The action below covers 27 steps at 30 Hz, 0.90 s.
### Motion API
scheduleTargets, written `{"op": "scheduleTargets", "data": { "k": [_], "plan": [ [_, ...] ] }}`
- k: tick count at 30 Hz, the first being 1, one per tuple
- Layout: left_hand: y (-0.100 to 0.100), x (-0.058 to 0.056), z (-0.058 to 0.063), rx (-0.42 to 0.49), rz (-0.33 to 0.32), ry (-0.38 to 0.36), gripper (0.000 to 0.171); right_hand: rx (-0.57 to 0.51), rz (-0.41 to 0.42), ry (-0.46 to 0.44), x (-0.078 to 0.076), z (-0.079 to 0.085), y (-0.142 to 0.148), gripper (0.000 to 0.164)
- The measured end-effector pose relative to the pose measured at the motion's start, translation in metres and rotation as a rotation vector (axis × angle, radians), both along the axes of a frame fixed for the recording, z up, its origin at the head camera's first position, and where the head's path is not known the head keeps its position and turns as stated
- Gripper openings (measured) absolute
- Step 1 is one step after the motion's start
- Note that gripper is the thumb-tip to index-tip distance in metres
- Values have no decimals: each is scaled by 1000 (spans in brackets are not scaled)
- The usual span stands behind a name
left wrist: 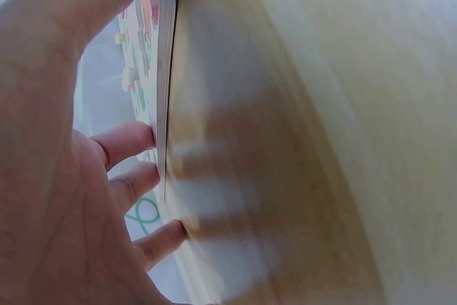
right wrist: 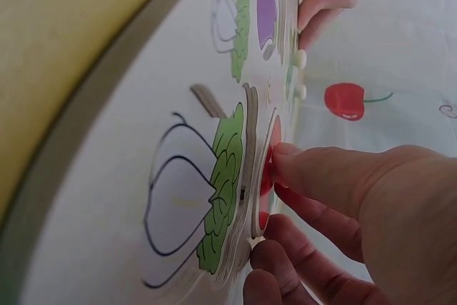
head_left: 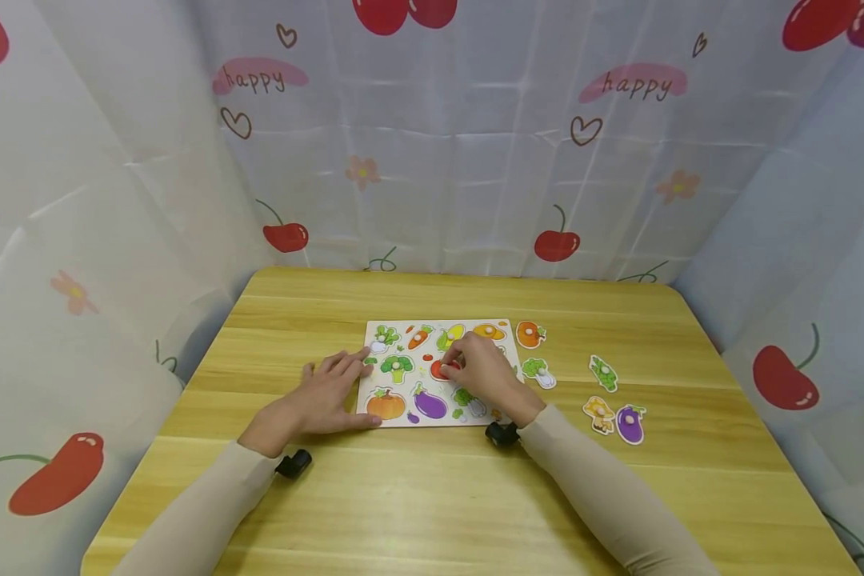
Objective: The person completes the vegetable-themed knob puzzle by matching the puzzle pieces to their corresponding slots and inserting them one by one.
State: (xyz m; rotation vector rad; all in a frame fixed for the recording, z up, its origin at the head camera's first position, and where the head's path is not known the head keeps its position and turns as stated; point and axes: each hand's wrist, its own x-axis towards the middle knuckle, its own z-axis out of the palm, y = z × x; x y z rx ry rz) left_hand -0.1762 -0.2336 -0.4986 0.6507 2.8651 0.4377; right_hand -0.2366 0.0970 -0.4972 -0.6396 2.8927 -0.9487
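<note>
A white vegetable puzzle board (head_left: 362, 392) lies on the table. My left hand (head_left: 326, 392) rests at its left side, fingers spread, thumb on the near left corner; in the left wrist view the thumb and some fingertips touch the board's edge (left wrist: 166, 55). Over the middle of the board, my right hand (head_left: 484, 370) pinches a red tomato puzzle piece (head_left: 437, 370) between thumb and fingers. The right wrist view shows this tomato piece (right wrist: 267, 180) at the board's surface; whether it sits fully in its slot I cannot tell.
To the right of the board lie loose knobbed pieces: a pumpkin (head_left: 530, 335), a bok choy (head_left: 539, 373), a pea pod (head_left: 604, 374), a mushroom (head_left: 598, 415) and an eggplant (head_left: 630, 425). Cherry-print curtains (head_left: 439, 200) surround the wooden table (head_left: 418, 496).
</note>
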Motion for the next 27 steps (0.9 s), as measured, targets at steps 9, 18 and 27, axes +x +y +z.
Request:
{"op": "scheduleTargets", "data": {
  "k": [9,18,27],
  "plan": [
    [0,1,1,5,1,-2,102,5,8,10,-1,-2,-1,8],
    [0,0,0,5,2,-11,103,-13,5,-9,0,-1,-1,8],
    [0,0,0,7,3,-12,104,-44,31,-28,-2,1,1,5]
  ]
}}
